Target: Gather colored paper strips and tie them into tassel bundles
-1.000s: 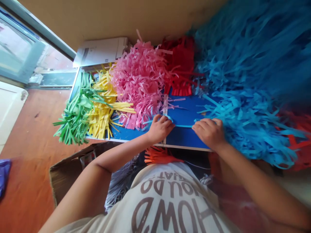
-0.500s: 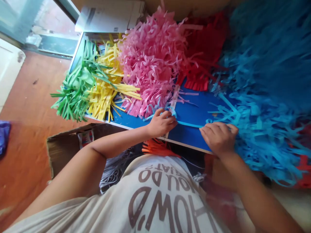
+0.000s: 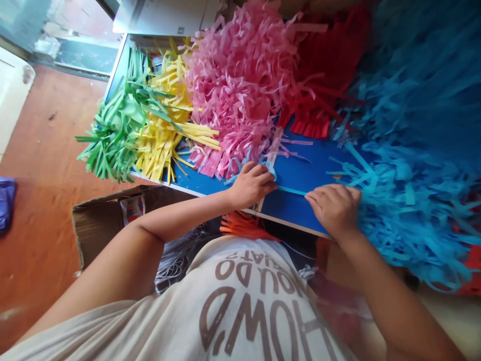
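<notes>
A thin light blue paper strip [image 3: 291, 190] is stretched between my two hands over the blue table [image 3: 289, 213]. My left hand [image 3: 252, 185] is closed on the strip's left part, near the table's front edge, and loose blue ends curl out behind its fingers. At the strip's right end my right hand [image 3: 334, 208] pinches it between thumb and fingers. Just right of that hand lies a big heap of light blue fringed paper [image 3: 409, 200]. Pink fringed paper [image 3: 240, 85] is piled behind my left hand.
Yellow fringe [image 3: 161, 150] and green fringe [image 3: 116, 130] lie at the table's left end, red fringe [image 3: 326, 75] behind. Orange fringe [image 3: 242, 225] hangs by my shirt. A cardboard box [image 3: 101, 220] stands below the front edge; a white box [image 3: 165, 17] sits at the back.
My right hand has moved slightly left, nearer my left hand, and the visible span of strip is shorter. The view has shifted a little. Both hands keep their hold.
</notes>
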A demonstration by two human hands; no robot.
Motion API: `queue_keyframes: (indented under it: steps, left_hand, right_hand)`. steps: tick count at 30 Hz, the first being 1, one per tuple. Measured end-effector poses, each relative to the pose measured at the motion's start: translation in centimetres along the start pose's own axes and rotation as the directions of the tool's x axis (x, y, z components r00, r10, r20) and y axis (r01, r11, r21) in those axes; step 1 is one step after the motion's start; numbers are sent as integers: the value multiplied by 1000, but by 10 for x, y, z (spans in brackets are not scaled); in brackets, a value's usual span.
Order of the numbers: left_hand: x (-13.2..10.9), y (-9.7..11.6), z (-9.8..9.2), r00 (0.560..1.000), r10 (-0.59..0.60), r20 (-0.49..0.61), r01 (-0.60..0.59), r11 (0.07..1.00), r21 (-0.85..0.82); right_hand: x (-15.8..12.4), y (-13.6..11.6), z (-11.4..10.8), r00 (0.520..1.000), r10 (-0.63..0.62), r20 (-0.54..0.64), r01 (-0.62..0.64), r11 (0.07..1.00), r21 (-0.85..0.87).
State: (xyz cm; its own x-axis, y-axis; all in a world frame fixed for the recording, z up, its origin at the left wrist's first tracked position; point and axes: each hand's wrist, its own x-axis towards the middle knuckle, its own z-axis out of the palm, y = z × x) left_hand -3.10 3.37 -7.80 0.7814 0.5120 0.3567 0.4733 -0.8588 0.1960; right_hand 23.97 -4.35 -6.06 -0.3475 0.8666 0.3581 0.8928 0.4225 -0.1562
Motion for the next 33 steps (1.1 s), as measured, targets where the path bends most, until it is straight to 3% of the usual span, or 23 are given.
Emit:
queue_keyframes:
  steps: [5,10,21,24,27,29,31,33]
  left_hand:
    - [4,0,-7,970,-198,139,219,963,-157]
    - [7,1,-10,928,-310,207,356,903,-242]
    - [29,10,-18,870,-402,285,450,884,-127]
    - [31,11,-17,918,-311,247,343,934,-97]
    - [27,15,-13,986,-62,154,72,996,-57]
    - [24,17,-9,992,46,119,-46,999,-9]
    - [24,18,-5,992,88,90,-90,996,26]
    - [25,19,-1,991,125,55,-127,991,41]
  right_hand:
    - [-4,10,7,976,210,54,-215,966,143]
    - [-4,12,8,968,240,70,-249,953,173]
    - [5,13,9,949,287,127,-306,937,171]
    - [12,14,7,926,321,199,-348,930,118]
    - [20,7,-2,920,317,231,-335,941,43]
    - [24,-4,-8,954,233,188,-237,971,-3]
    - [27,-14,-10,987,70,148,-69,998,-14]
    - [27,-22,-6,987,-87,133,89,996,-7]
